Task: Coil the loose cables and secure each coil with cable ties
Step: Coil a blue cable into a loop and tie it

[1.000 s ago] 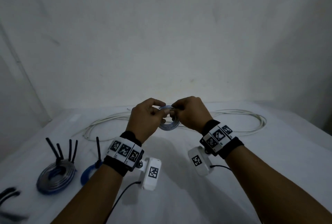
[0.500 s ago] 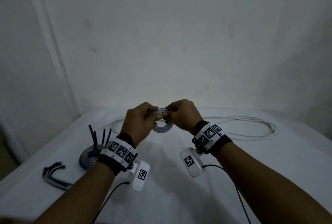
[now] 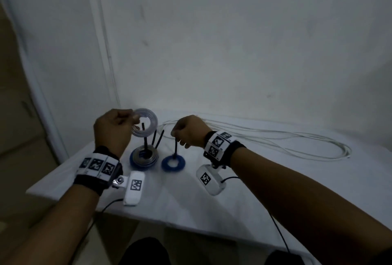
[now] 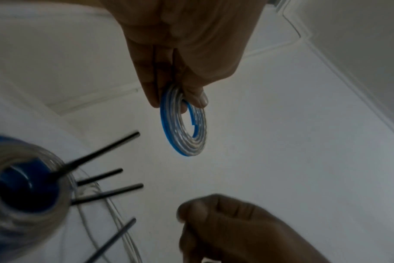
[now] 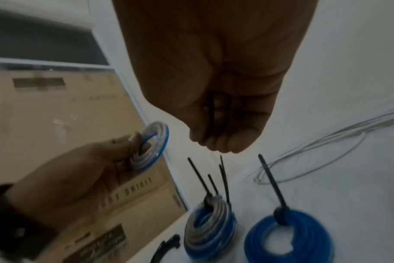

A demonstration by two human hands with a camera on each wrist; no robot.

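Note:
My left hand [image 3: 129, 118] pinches a small flat coil of clear and blue cable [image 3: 153, 119] by its rim and holds it in the air. The left wrist view shows that coil [image 4: 196, 142] hanging from the left fingers [image 4: 151, 96]. It hangs just above a stack of tied coils [image 3: 144, 156] with black tie tails sticking up. My right hand [image 3: 180, 137] is curled, apart from the small coil, and I see nothing in it. It hovers above the upright tie tail of a tied blue coil [image 3: 166, 162], and the right wrist view shows a gap between them.
A long loose white cable [image 3: 275, 143] sprawls across the right and back of the white table [image 3: 169, 211]. Spare black ties [image 5: 167, 247] lie near the left edge. A cardboard box [image 5: 56, 115] stands beyond that edge, with the wall close behind.
The hands have parted. The right hand let go of the small coil, and the left hand carried it left, above the tied coils. My view swung left.

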